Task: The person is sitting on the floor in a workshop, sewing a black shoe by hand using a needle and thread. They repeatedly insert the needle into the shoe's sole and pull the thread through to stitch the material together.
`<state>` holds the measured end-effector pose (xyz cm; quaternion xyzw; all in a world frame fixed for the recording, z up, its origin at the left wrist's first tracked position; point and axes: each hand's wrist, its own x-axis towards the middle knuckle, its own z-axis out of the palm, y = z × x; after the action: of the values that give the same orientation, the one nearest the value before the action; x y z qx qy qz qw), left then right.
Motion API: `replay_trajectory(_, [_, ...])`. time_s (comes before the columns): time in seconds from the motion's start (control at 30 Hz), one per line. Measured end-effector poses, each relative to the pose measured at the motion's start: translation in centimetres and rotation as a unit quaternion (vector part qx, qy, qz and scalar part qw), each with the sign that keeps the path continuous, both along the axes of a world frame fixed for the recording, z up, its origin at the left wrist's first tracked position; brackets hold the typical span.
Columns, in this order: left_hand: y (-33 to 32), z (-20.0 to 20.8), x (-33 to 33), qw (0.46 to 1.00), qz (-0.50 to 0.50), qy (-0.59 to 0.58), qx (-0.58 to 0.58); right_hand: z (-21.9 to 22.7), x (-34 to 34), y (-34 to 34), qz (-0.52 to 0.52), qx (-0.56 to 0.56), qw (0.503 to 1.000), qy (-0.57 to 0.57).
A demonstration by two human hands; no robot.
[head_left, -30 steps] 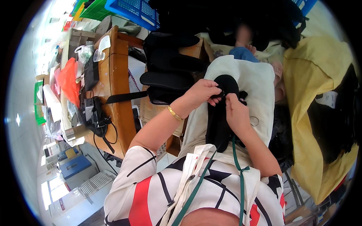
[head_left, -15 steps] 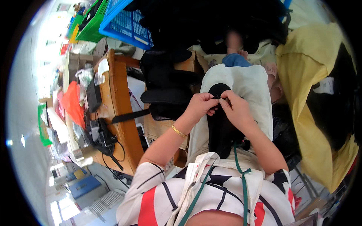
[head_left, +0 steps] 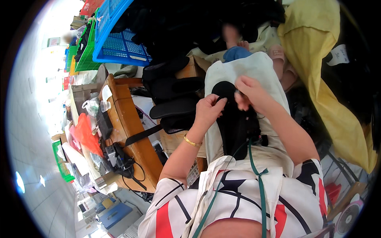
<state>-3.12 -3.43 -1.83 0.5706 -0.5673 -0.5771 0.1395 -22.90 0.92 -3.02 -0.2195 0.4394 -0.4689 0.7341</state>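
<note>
On my lap, over a white apron (head_left: 264, 65), lies a long black piece with a rounded far end, which looks like a shoe (head_left: 224, 88). My left hand (head_left: 209, 112), with a gold bangle on its wrist, pinches the black shoe near its rounded end between thumb and fingers. Just to the right and slightly above it, my right hand (head_left: 252, 94) is raised off the shoe with curled fingers pressed together. Whatever those fingers hold, if anything, is too small and blurred to make out. Small dark bits beside the shoe cannot be told apart.
Black shoes (head_left: 174, 109) are piled at my left, near a wooden table (head_left: 137, 142) with a black device and cables. Beyond stand a blue basket (head_left: 123, 47) and green crates (head_left: 87, 51). Yellow cloth (head_left: 317, 79) hangs at the right; a fan (head_left: 349, 218) stands lower right.
My right hand has parted from the left, moving up and right. My left hand still pinches the shoe, slightly lower on it. The whole view has shifted and turned a little.
</note>
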Motion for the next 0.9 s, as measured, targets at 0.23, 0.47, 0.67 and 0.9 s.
replay_trajectory(0.23, [0.2,0.0,0.3,0.994,-0.059,-0.049,-0.079,-3.2,-22.6,8.7,-0.570,-0.009,0.812,-0.128])
replay_trajectory(0.47, [1.4,0.7,-1.0,0.896,-0.080,-0.108,-0.424,1.2,-12.6,5.5,-0.582,-0.055,0.799,0.140])
replay_trajectory(0.67, [1.9,1.8,-0.3,0.755,-0.273,-0.152,-0.576,-2.7,-1.9,4.2,-0.007,-0.363,0.735,0.573])
replay_trajectory(0.9, [2.2,1.9,-0.2,0.840,-0.228,-0.166,-0.464,-2.6,-1.2,0.9,-0.085,-0.288,0.760,0.577])
